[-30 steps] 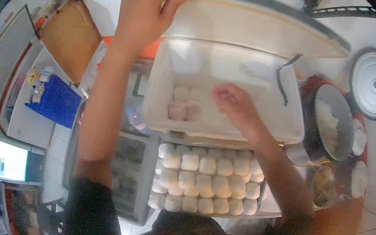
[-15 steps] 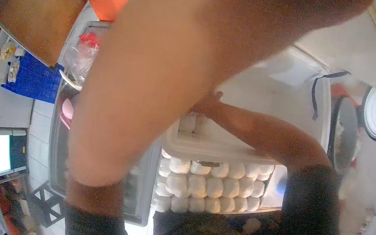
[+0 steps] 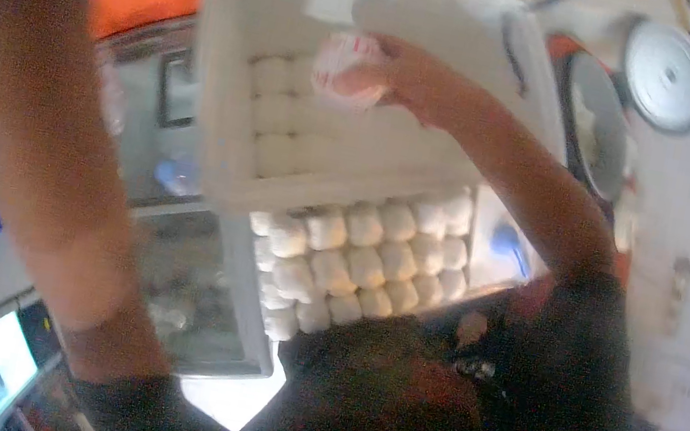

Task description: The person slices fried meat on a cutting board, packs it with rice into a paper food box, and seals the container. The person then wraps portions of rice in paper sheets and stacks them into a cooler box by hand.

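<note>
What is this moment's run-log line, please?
Right hand: holds red-printed white package | Position: inside open cooler box outline | Left hand: out of view

A second ago my right fingers (image 3: 393, 50) were bare over the box (image 3: 226, 185); now they are closed on a white pack (image 3: 347, 73) with red marks. Half a second ago they were low at the box's left end, partly hidden behind my left arm (image 3: 52, 99); now they show plainly, nearer the box's middle. That arm has swung from across my view to its left edge, uncovering the white pieces (image 3: 275, 114) in the box. My left hand, on the lid a second ago, is out of sight, and so is the brown board.
</note>
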### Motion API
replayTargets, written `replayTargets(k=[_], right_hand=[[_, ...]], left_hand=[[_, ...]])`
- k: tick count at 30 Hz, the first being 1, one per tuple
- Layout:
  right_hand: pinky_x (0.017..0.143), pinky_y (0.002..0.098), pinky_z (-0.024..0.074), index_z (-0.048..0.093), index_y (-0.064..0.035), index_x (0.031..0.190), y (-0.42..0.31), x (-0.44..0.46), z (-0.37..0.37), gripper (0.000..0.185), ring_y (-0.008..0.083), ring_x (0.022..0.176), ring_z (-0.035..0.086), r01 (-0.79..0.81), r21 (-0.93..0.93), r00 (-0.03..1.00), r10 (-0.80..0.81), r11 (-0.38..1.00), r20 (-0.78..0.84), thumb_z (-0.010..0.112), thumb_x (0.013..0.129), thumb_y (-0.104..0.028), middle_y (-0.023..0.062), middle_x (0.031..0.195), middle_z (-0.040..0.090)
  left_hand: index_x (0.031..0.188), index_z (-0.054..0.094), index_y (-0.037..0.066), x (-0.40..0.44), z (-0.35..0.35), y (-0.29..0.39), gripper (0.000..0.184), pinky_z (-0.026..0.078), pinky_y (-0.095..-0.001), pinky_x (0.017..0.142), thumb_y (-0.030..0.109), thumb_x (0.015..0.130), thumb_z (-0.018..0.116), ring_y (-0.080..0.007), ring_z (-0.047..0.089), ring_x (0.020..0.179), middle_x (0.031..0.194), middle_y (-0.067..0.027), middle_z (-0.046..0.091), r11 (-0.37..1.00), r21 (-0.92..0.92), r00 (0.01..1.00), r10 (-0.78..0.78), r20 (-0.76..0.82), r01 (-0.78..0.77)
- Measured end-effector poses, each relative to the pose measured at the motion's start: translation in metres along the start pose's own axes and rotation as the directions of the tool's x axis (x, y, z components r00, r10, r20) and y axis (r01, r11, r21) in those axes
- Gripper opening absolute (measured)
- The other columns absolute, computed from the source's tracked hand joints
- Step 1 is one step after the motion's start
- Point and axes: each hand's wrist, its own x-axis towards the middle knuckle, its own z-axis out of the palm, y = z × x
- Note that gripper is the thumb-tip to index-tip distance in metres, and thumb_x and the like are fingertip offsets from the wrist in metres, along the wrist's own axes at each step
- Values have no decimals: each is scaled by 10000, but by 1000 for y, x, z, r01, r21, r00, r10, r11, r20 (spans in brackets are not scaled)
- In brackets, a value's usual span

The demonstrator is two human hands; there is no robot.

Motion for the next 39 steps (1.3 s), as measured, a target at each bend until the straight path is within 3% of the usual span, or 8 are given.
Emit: replayTargets(k=[5,10,17,23,26,28,34,39], right_hand=[[1055,412,444,494,-17,1352,-18,-200,2,886,253,1176,591,429,244,851,-298,870,-432,886,597,-265,122,1275,603],[1052,405,432,481,-8,1352,117,-333,-9,844,266,1161,595,431,344,721,-89,834,-687,839,614,-204,131,1253,612],[656,276,539,553,-46,1265,301,-428,-55,499,151,888,643,298,549,560,323,781,-763,723,836,-235,66,1122,629],[651,305,538,612,-31,1198,474,-488,-149,497,168,792,646,334,540,74,550,772,-832,734,822,-332,88,1012,667],[700,354,556,620,-27,1205,482,-477,-180,642,228,789,663,-584,423,-189,390,693,-901,764,763,-469,137,1023,676],[988,557,429,617,-145,1265,488,-457,-190,890,400,1224,513,-331,389,-42,398,860,-916,841,536,-603,247,1305,532],[1070,610,297,636,-135,1210,439,-352,-187,774,469,1379,285,-385,308,-258,219,870,-941,810,601,-578,284,1434,408],[1080,759,105,577,-246,1297,439,-314,-182,779,582,1408,124,-684,158,-87,135,712,-987,776,648,-629,227,1586,152]], left_hand=[[1190,677,57,20,7,-27,400,510,-419,929,377,978,565,-336,659,1046,1181,-243,651,975,167,983,129,132,-150],[1210,671,67,28,11,-27,420,511,-422,941,405,990,552,-334,657,1068,1213,-251,640,910,260,929,252,270,-323],[1215,615,-97,9,-4,41,435,490,-396,968,279,1000,574,-362,611,1131,1234,-266,622,974,-112,974,-184,133,199],[1251,609,-62,-3,-14,72,456,464,-378,1002,316,1001,559,-347,576,1191,1294,-254,591,920,-44,912,-378,162,389],[1260,608,-30,-12,-16,59,420,453,-376,1014,289,992,560,-332,567,1206,1306,-229,590,914,27,897,-403,184,405],[1267,608,-9,-19,-22,50,399,445,-375,1022,271,985,560,-322,562,1216,1314,-212,590,903,73,880,-429,207,423],[1286,608,55,-38,-42,14,361,422,-370,1045,216,967,560,-291,545,1245,1339,-160,588,881,187,851,-469,237,434],[1302,607,109,-60,-57,-20,359,403,-367,1064,171,952,561,-265,531,1270,1359,-117,586,835,242,795,-547,261,495]])
